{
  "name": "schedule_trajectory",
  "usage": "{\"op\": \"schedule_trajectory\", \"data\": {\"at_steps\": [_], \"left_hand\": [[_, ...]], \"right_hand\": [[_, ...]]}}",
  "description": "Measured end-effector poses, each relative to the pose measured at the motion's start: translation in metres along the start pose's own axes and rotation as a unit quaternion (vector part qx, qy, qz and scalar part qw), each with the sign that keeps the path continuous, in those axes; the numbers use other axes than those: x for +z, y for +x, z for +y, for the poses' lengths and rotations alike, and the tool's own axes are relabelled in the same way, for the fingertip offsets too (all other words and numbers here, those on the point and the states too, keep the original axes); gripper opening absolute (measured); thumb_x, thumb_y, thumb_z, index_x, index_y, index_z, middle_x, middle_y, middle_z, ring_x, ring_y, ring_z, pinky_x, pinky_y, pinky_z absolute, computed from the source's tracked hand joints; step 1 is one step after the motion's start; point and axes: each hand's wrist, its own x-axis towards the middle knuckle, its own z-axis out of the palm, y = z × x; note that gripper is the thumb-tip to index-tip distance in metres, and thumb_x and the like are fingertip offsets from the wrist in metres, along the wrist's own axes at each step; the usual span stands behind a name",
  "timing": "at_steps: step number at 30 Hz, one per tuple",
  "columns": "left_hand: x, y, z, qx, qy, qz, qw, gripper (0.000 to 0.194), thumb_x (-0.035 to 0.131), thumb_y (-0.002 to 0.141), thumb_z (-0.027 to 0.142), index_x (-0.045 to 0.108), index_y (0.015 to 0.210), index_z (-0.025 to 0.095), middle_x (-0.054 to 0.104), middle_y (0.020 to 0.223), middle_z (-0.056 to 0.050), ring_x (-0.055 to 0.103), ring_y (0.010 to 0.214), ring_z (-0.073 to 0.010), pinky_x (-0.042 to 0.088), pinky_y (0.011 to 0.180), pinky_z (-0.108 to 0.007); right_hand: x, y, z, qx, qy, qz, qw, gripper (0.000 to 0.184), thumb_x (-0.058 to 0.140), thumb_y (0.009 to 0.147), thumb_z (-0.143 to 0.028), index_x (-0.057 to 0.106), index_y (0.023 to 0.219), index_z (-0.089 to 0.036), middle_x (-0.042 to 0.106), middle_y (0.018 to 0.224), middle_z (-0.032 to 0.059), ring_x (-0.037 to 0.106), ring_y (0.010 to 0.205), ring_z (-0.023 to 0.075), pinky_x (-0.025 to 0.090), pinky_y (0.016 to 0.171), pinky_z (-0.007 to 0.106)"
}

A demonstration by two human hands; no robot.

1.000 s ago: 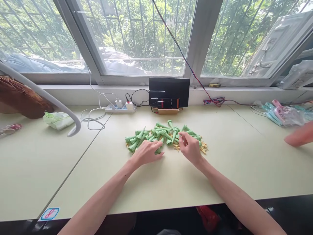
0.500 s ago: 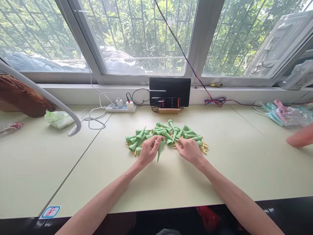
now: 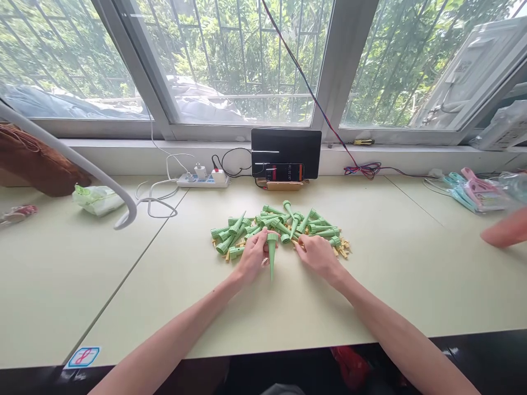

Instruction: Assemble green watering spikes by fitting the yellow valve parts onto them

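Observation:
My left hand [image 3: 251, 259] is closed on a green plastic watering spike [image 3: 272, 253], held by its wide ribbed end with the point downward and toward me. At the near right side of the heap, my right hand [image 3: 321, 255] has its fingers pinched together low over the table. Whatever lies in that pinch, if anything, is hidden. Between and beyond both hands spreads a heap of similar green spikes [image 3: 236, 225], lying in all directions. Small yellow plastic pieces [image 3: 344, 250] show under and around the heap, mostly at its right edge.
Behind the heap a phone [image 3: 285, 172] leans against a black tablet [image 3: 286, 145]. A power strip [image 3: 203, 181] with white cables stands left of them. Bagged pink and blue items [image 3: 480, 192] lie at the right, and another person's hand [image 3: 506, 227] shows at the right edge.
The spike in my left hand has swung to hang more upright and moved slightly nearer to me. My right hand has shifted only a little at the heap.

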Motion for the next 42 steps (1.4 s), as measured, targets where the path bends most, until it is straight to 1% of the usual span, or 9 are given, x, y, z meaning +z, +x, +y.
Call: {"op": "schedule_trajectory", "data": {"at_steps": [4,9,13,18,21,26,32,35,42], "left_hand": [[0.001,0.001,0.004,-0.019,-0.033,0.011,0.999,0.05,0.061,0.082,0.063,0.068,0.093,0.014,0.06,0.067,-0.001,0.039,0.041,-0.0056,0.023,0.036,-0.019],[0.0,0.001,0.006,-0.033,-0.08,0.014,0.996,0.048,0.062,0.082,0.06,0.067,0.093,0.013,0.06,0.067,-0.002,0.041,0.042,-0.0052,0.025,0.038,-0.019],[-0.003,0.002,0.004,-0.04,-0.112,-0.006,0.993,0.044,0.063,0.084,0.057,0.064,0.099,0.015,0.061,0.069,0.0,0.03,0.036,-0.0012,0.023,0.036,-0.018],[-0.002,0.002,0.004,-0.072,-0.136,-0.023,0.988,0.046,0.061,0.085,0.058,0.062,0.101,0.015,0.06,0.069,0.001,0.023,0.033,0.0003,0.016,0.033,-0.017],[0.0,-0.001,0.008,-0.08,-0.138,-0.041,0.986,0.046,0.062,0.084,0.059,0.062,0.099,0.015,0.059,0.071,0.002,0.025,0.035,0.0007,0.02,0.034,-0.016],[0.003,-0.005,0.014,-0.084,-0.121,-0.047,0.988,0.037,0.072,0.08,0.048,0.061,0.095,0.017,0.058,0.073,0.003,0.034,0.041,-0.0004,0.027,0.039,-0.015],[0.0,-0.004,0.012,-0.107,-0.129,-0.088,0.982,0.036,0.057,0.09,0.052,0.056,0.08,0.017,0.035,0.043,0.008,0.026,0.037,-0.0051,0.025,0.038,-0.017],[-0.002,-0.003,0.011,-0.111,-0.13,-0.11,0.979,0.031,0.052,0.093,0.049,0.056,0.088,0.019,0.038,0.044,0.006,0.027,0.038,-0.0061,0.025,0.038,-0.016],[-0.001,-0.002,0.009,-0.072,-0.117,-0.092,0.986,0.03,0.046,0.096,0.046,0.058,0.097,0.019,0.044,0.046,0.005,0.033,0.038,-0.0069,0.033,0.042,-0.017]], "right_hand": [[0.001,-0.002,-0.002,-0.022,0.058,0.035,0.997,0.022,0.05,0.092,-0.028,0.059,0.074,-0.021,0.064,0.062,0.0018,0.059,0.055,0.0172,0.032,0.055,0.027],[0.001,-0.006,-0.009,-0.07,0.142,0.043,0.987,0.024,0.05,0.092,-0.032,0.059,0.074,-0.021,0.061,0.059,0.0001,0.055,0.051,0.0143,0.036,0.056,0.026],[0.0,-0.009,-0.014,-0.089,0.213,0.057,0.971,0.022,0.049,0.093,-0.032,0.059,0.078,-0.021,0.059,0.057,-0.0016,0.051,0.049,0.0131,0.039,0.055,0.026],[0.0,-0.012,-0.016,-0.101,0.309,0.085,0.942,0.023,0.047,0.096,-0.036,0.057,0.082,-0.021,0.055,0.058,-0.0027,0.048,0.048,0.0121,0.041,0.053,0.025],[0.001,-0.011,-0.017,-0.098,0.356,0.099,0.924,0.022,0.047,0.097,-0.037,0.056,0.086,-0.021,0.056,0.061,-0.002,0.051,0.051,0.0123,0.042,0.053,0.025],[0.003,-0.011,-0.019,-0.103,0.451,0.097,0.881,0.02,0.048,0.099,-0.037,0.055,0.092,-0.02,0.063,0.073,0.0009,0.058,0.052,0.0114,0.048,0.052,0.024],[0.003,-0.011,-0.02,-0.099,0.476,0.109,0.867,0.016,0.051,0.099,-0.036,0.055,0.096,-0.02,0.066,0.079,0.003,0.065,0.061,0.0133,0.051,0.051,0.023],[0.004,-0.01,-0.02,-0.109,0.476,0.113,0.865,0.016,0.052,0.098,-0.035,0.057,0.095,-0.02,0.064,0.077,0.0024,0.066,0.063,0.0138,0.049,0.047,0.021],[0.009,-0.011,-0.018,-0.132,0.481,0.104,0.861,0.014,0.053,0.098,-0.033,0.059,0.097,-0.02,0.065,0.082,0.0033,0.067,0.065,0.0139,0.051,0.048,0.022]]}}
